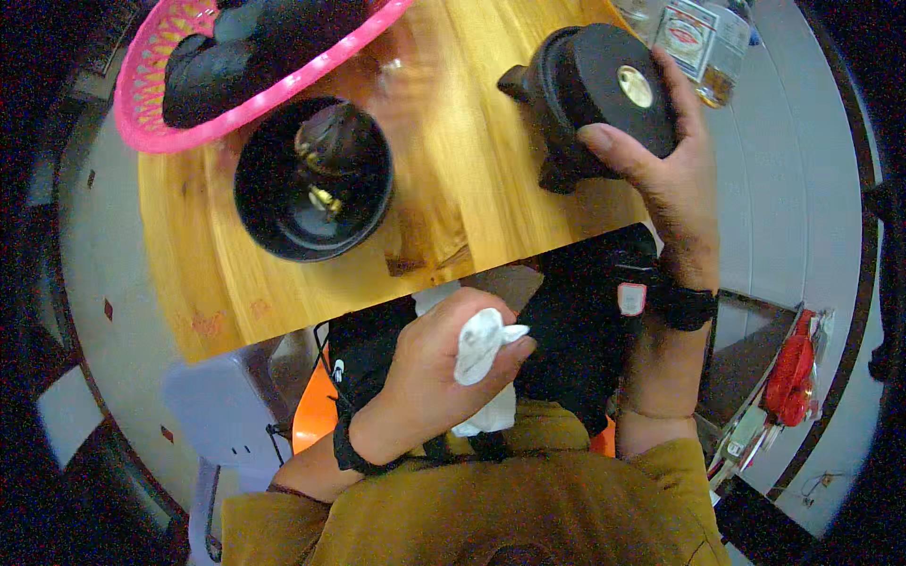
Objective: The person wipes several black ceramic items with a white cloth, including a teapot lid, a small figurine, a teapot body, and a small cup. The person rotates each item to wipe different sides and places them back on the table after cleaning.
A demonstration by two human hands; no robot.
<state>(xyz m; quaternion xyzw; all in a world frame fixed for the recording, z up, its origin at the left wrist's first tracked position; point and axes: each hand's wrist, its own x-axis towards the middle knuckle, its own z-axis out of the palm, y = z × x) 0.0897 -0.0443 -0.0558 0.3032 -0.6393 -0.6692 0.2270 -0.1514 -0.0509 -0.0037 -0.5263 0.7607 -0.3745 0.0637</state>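
My right hand [672, 163] grips a black vessel-like object [559, 120] with short protruding lugs at the table's right edge. Its flat round face is turned up and bears a pale oval sticker. Held over my lap, my left hand [439, 361] is closed around a crumpled white tissue or cloth [478, 347], which pokes out between thumb and fingers and hangs below. On the wooden table [481, 163], a black bowl [262, 219] contains a dark, glossy ornament-like piece [336, 141] with gold-coloured bits; I cannot tell exactly what it is.
A pink plastic basket [283, 92] holding dark grey rounded items [212, 78] stands at the far left of the table. Labelled clear bottles [715, 71] are at the upper right. To my left is a pale plastic stool [219, 403]; red packaged goods [789, 375] are low on my right.
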